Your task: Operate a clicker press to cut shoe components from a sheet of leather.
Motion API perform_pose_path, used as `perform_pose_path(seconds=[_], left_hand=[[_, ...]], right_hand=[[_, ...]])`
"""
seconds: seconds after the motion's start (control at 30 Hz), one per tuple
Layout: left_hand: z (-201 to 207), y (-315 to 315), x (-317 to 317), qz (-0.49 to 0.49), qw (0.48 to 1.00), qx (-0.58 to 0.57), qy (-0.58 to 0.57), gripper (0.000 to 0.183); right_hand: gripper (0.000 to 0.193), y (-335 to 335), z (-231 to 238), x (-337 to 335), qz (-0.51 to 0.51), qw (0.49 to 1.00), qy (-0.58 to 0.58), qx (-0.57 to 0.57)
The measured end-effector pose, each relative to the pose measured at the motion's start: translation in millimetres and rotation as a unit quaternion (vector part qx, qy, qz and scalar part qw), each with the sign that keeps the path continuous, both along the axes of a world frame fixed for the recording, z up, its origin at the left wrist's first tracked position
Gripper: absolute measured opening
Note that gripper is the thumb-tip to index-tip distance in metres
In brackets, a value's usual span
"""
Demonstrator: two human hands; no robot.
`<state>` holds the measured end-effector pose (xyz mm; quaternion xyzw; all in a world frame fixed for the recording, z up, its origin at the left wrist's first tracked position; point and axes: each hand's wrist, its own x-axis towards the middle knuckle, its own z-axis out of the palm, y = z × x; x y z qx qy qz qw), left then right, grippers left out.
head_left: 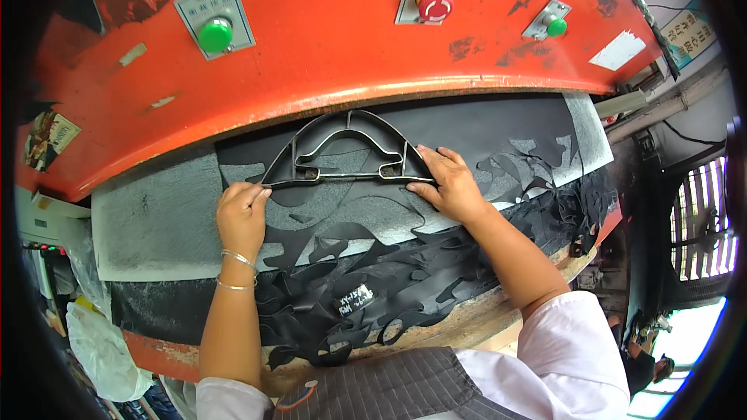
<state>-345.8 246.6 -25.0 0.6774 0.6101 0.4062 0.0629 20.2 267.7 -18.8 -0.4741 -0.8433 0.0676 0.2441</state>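
A curved metal cutting die (350,176), an arch with a straight lower bar and an inner strip, lies on the black sheet material (498,120) and partly over the gaps cut in it. My left hand (241,216) pinches the die's lower left corner between thumb and fingers. At the opposite corner, my right hand (453,185) grips the lower right end, thumb below and fingers along the outer curve. Through the die's openings, black sheet and the grey speckled cutting board (156,222) show.
An orange-red press head (311,39) spans the far side, carrying two green buttons (215,34) (556,27) and a red knob (434,6). Black offcuts (405,276) pile along the near edge, with a small marked black piece (354,300) among them. A plastic bag (105,350) hangs at left.
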Motion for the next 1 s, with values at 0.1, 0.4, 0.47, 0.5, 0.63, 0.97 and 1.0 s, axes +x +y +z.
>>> perform_pose_path(seconds=[0.1, 0.4, 0.47, 0.5, 0.63, 0.97, 1.0], left_hand=[[9.2, -7.8, -1.9, 0.003, 0.998, -0.052, -0.022, 0.012], [149.6, -37.5, 54.9, 0.003, 0.952, 0.307, 0.022, 0.017], [168.9, -31.7, 54.4, 0.001, 0.95, 0.308, 0.059, 0.022], [173.6, -29.2, 50.0, -0.007, 0.962, 0.262, 0.073, 0.025], [173.0, -95.0, 48.6, -0.041, 0.989, 0.145, 0.002, 0.031], [44.5, -312.1, 76.1, -0.141, 0.977, -0.16, 0.021, 0.018], [39.8, -319.9, 80.2, -0.124, 0.984, -0.117, 0.041, 0.016]], right_hand=[[0.07, -6.4, 13.5, -5.9, -0.008, 1.0, -0.011, -0.016], [0.059, 32.7, 152.2, 66.4, -0.316, 0.769, 0.427, 0.356], [0.062, 54.6, 165.4, 76.5, -0.354, 0.776, 0.36, 0.377], [0.065, 57.5, 166.8, 80.4, -0.395, 0.779, 0.288, 0.392], [0.068, -1.5, 145.4, 72.9, -0.316, 0.811, 0.306, 0.386], [0.071, -277.4, 39.9, -51.9, 0.258, 0.957, -0.051, -0.123], [0.063, -290.8, 31.9, -60.2, 0.236, 0.963, -0.068, -0.111]])
